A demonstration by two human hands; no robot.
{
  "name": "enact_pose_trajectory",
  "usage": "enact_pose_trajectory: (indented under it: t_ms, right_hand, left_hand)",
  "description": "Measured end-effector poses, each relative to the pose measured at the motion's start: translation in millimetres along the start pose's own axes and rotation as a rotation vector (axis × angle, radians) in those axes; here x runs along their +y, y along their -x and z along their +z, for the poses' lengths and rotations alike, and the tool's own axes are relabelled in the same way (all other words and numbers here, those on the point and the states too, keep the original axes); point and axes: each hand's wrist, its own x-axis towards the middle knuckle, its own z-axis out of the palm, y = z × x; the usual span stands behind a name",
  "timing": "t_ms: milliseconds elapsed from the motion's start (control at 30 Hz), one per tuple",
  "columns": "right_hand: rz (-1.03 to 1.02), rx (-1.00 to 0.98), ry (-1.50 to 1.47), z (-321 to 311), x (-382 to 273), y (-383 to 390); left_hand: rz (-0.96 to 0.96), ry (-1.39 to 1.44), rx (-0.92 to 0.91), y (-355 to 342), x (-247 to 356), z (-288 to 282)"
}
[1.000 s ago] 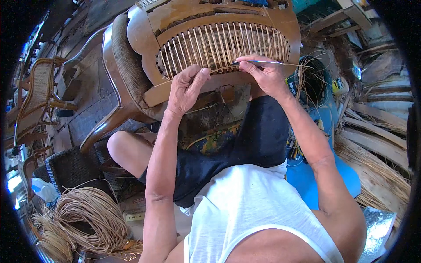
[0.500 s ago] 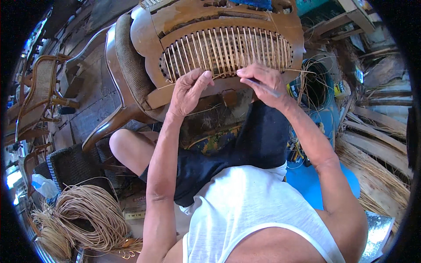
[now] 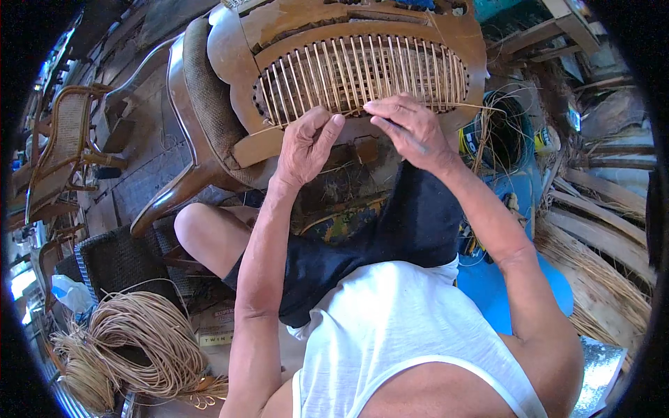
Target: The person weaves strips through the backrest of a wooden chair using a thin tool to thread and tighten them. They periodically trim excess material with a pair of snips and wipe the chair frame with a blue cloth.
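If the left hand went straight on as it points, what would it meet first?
Likely the cane strands in the chair back, just beyond the left hand; depth is unclear here.

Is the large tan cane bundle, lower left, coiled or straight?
Coiled: the large tan cane bundle has strands looping around an open centre.

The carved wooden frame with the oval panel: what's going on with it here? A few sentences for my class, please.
A seated person works at the frame with both bare hands at the lower edge of its oval panel, which a row of cane strands crosses. The left hand is curled by a long strand running along that edge; its grip is unclear. The right hand holds a slim tool. A cane coil lies at lower left.
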Motion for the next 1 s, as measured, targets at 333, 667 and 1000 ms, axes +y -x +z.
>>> enact_pose_trajectory:
  t_ms: [333,667,1000]
  right_hand:
    - [-0.069,0.017,-0.002,11.4,-0.9,20.9]
    - [0.597,-0.235,-0.646,-22.0,-71.8,97.3]
    - [0.495,-0.879,-0.958,10.4,-111.1,43.5]
  left_hand:
    - [-0.3,0.16,-0.094,2.8,24.4,-8.8]
    - [-0.455,-0.937,0.211,92.6,58.9,-133.6]
    - [-0.317,-0.365,-0.368,138.5,103.9,15.4]
